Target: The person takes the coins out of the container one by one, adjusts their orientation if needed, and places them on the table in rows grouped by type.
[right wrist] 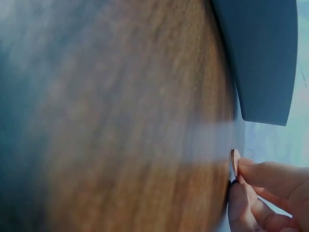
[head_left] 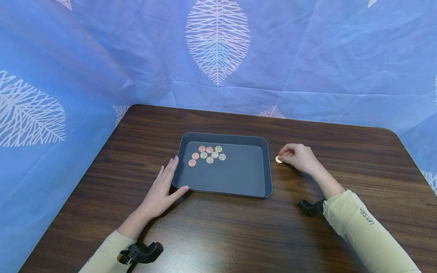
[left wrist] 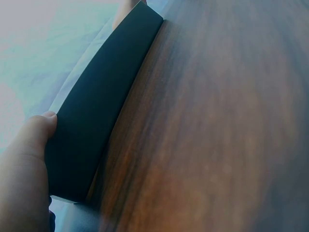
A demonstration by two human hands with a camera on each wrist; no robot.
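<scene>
A dark grey rectangular tray (head_left: 239,174) lies on the table, with several copper and pale gold coins (head_left: 209,155) grouped in its upper left part. My left hand (head_left: 163,193) rests against the tray's near left corner, fingers straight along the left side and thumb at the front rim. In the left wrist view the thumb (left wrist: 31,140) touches the tray's outer wall (left wrist: 96,106). Just right of the tray, my right hand (head_left: 300,157) pinches a copper coin (head_left: 278,159) between thumb and fingertips. The right wrist view shows this coin (right wrist: 235,162) tilted on edge, close over the wood.
The dark wooden table (head_left: 232,231) extends around the tray on all sides. A blue cloth with white leaf prints (head_left: 290,57) hangs behind and to the left. Black straps with small devices (head_left: 145,253) sit on both wrists over pale sleeves.
</scene>
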